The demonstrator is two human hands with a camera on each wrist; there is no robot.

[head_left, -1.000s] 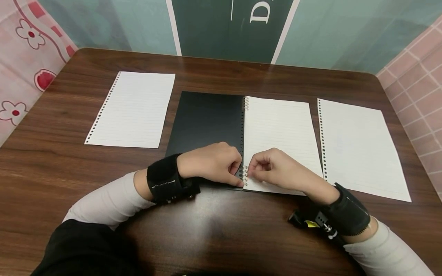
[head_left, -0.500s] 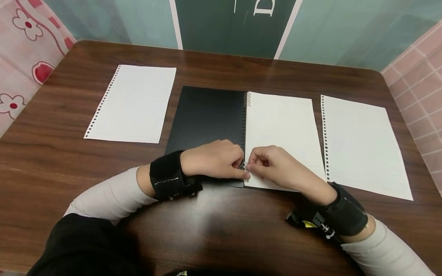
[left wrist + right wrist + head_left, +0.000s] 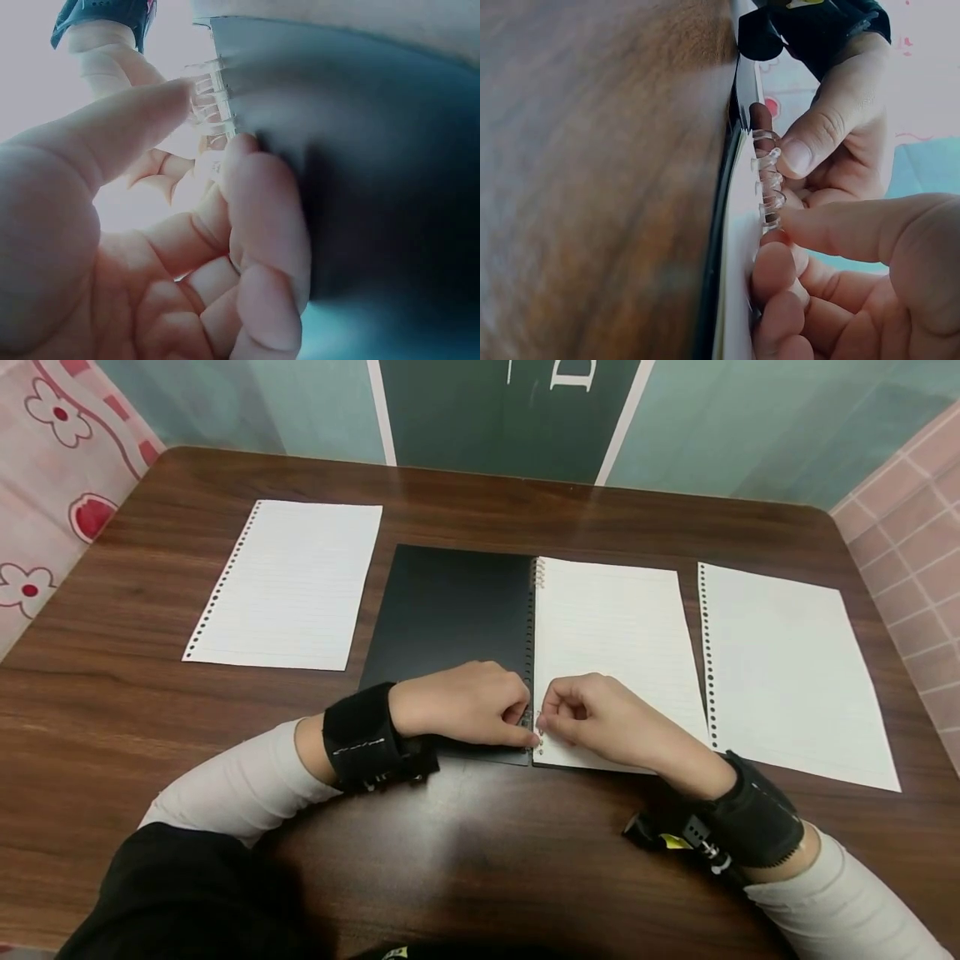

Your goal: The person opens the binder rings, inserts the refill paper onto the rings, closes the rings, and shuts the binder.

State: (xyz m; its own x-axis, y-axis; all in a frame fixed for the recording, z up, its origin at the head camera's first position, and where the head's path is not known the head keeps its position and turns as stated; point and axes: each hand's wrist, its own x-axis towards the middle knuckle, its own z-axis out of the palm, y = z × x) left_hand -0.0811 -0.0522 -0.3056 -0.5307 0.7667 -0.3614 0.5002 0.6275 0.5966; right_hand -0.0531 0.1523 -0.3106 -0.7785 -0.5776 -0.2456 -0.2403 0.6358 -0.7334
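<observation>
An open loose-leaf notebook lies flat, its black cover [image 3: 457, 602] to the left and lined white pages [image 3: 611, 618] to the right. Clear plastic binder rings [image 3: 771, 202] stand along the lower spine. My left hand [image 3: 468, 703] pinches them, its thumb [image 3: 142, 112] pressed on the rings and its other fingers curled at the cover's edge. From the page side, my right hand [image 3: 600, 718] pinches the same rings between thumb [image 3: 840, 225] and curled fingers. Another short set of rings [image 3: 539, 572] sits at the top of the spine.
A loose punched sheet [image 3: 288, 585] lies left of the notebook, and another punched sheet [image 3: 795, 668] lies to its right, close to the right forearm. All rest on a dark wooden table [image 3: 480, 852]. A green wall covering [image 3: 495, 418] stands behind the table.
My left thumb has moved right onto the lower rings, and my right fingertips have closed in beside it. The head view has shifted slightly. The notebook and loose sheets stay in place.
</observation>
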